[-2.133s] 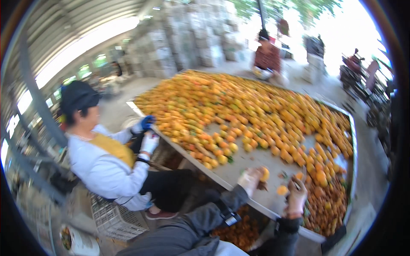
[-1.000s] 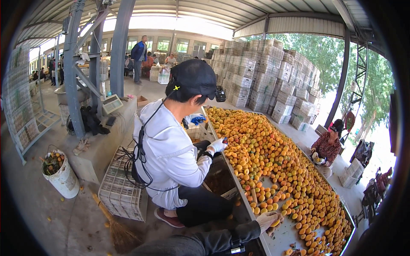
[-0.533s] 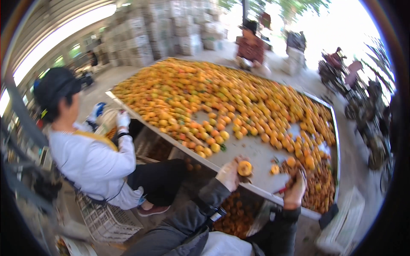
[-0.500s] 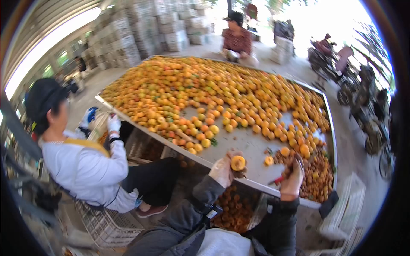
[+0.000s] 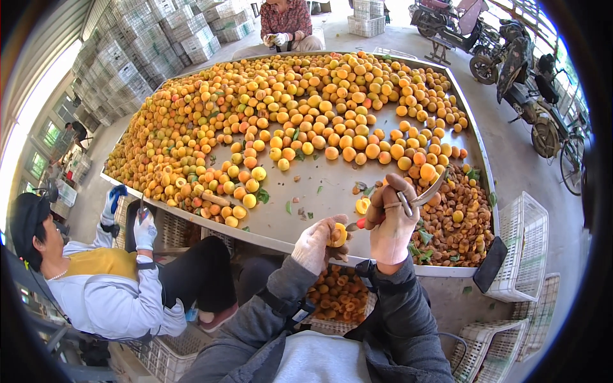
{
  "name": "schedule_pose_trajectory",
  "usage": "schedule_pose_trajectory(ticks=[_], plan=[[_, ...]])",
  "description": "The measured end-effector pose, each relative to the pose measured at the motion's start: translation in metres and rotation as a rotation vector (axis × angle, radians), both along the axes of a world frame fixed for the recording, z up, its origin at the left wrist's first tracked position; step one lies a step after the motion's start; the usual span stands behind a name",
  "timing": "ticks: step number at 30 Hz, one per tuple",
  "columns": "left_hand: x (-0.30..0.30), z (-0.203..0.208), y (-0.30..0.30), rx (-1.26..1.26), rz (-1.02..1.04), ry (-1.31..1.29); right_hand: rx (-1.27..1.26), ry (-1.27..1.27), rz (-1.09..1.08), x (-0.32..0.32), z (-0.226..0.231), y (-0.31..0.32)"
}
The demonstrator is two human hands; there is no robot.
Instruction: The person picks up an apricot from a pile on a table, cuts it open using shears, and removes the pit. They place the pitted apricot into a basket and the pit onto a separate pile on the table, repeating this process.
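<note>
My left hand (image 5: 315,244), in a stained pale glove, is closed round a cut apricot (image 5: 337,235) above the table's near edge. My right hand (image 5: 391,220), also gloved, grips a red-handled tool (image 5: 370,221), whose metal tip reaches the apricot's cut side. A curved metal piece (image 5: 429,193) sticks out from the same hand; whether it belongs to the red-handled tool I cannot tell. Loose apricots (image 5: 306,121) cover much of the metal table (image 5: 300,185). By my right hand lies a heap of brown pits (image 5: 456,233).
Below the table edge, between my arms, a crate holds apricot halves (image 5: 338,297). White crates (image 5: 520,246) stand at the right. One co-worker (image 5: 108,268) sits at the left, another (image 5: 286,29) at the far side. Parked motorbikes (image 5: 511,83) and stacked crates (image 5: 140,57) lie beyond.
The view has tilted down and shifted. My right hand has brought the red-handled tool over to the apricot, with its tip now at the cut side. My left hand still holds the apricot.
</note>
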State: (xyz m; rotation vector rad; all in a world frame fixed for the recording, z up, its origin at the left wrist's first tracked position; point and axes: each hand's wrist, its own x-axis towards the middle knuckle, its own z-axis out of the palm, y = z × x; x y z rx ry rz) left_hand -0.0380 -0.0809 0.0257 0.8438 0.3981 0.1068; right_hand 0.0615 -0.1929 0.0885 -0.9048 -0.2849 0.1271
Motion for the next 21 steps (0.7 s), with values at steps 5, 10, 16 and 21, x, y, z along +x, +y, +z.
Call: schedule_pose_trajectory(ticks=[5, 10, 16, 21], plan=[[0.011, 0.004, 0.000, 0.163, -0.006, 0.090, -0.016, -0.043, 0.011, 0.006, -0.015, 0.003], [0.007, 0.019, 0.004, 0.392, 0.048, 0.115, 0.062, -0.118, 0.095, -0.007, -0.019, 0.018], [0.036, -0.049, -0.018, 0.656, 0.071, -0.174, -0.786, -0.160, -0.047, 0.024, -0.067, -0.015], [0.019, 0.000, -0.024, 0.776, -0.015, 0.148, 0.052, 0.089, 0.133, 0.039, -0.055, -0.002]])
